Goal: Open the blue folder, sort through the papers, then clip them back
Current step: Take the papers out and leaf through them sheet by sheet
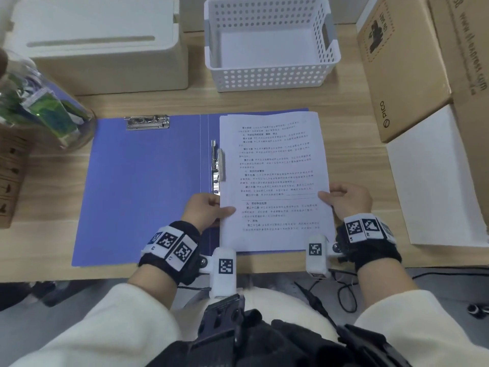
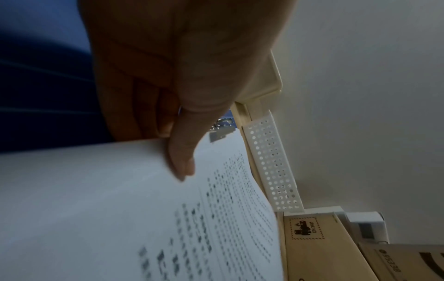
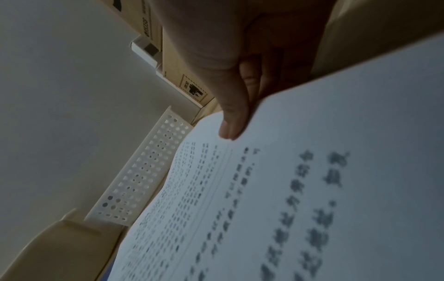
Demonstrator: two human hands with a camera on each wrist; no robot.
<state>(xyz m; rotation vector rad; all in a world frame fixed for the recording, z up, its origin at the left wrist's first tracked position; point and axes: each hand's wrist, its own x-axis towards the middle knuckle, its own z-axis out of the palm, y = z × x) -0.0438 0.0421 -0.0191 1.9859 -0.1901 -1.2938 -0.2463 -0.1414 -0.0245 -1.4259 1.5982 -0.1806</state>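
Observation:
The blue folder (image 1: 148, 186) lies open on the wooden desk. A stack of printed papers (image 1: 275, 181) sits over its right half, beside the raised spine clip (image 1: 218, 168). My left hand (image 1: 209, 211) pinches the stack's left edge, thumb on top. My right hand (image 1: 344, 198) pinches the right edge the same way. In the left wrist view the left hand's thumb (image 2: 182, 161) presses the papers (image 2: 120, 209). The right wrist view shows my right hand's thumb (image 3: 234, 121) on the papers (image 3: 312, 190). A second metal clip (image 1: 146, 122) sits at the top of the left cover.
A white perforated basket (image 1: 270, 75) stands behind the folder, with a cream box (image 1: 105, 49) to its left. A glass jar (image 1: 39, 102) stands at the far left. Cardboard boxes (image 1: 402, 75) and a white sheet (image 1: 434, 181) fill the right side.

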